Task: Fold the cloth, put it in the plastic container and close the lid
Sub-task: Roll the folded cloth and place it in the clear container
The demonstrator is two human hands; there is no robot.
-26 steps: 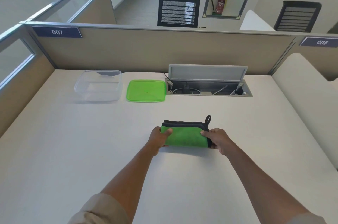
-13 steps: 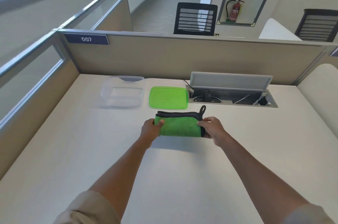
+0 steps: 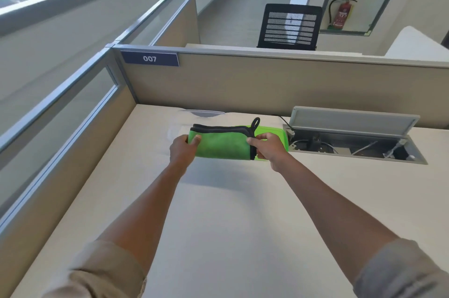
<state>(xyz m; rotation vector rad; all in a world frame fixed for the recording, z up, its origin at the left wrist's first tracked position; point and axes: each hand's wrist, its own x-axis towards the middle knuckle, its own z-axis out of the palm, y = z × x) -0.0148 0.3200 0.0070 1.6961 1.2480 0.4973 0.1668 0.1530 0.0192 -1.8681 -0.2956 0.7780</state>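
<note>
A folded green cloth (image 3: 221, 143) with black edging and a black loop is held up off the desk between both hands. My left hand (image 3: 182, 150) grips its left end and my right hand (image 3: 267, 148) grips its right end. Behind the cloth stands the clear plastic container (image 3: 176, 128), mostly hidden, with only its left side and far rim showing. The green lid (image 3: 279, 133) lies flat on the desk to the right of the container, partly covered by the cloth and my right hand.
An open cable tray (image 3: 359, 147) with a raised grey flap is sunk into the desk at the back right. Beige partitions (image 3: 267, 83) wall the desk at the back and left. The white desk (image 3: 230, 212) stretches toward me.
Both hands have lifted the folded cloth off the desk and carried it away from me and leftward, until it now overlaps the container and lid. The camera has tilted left.
</note>
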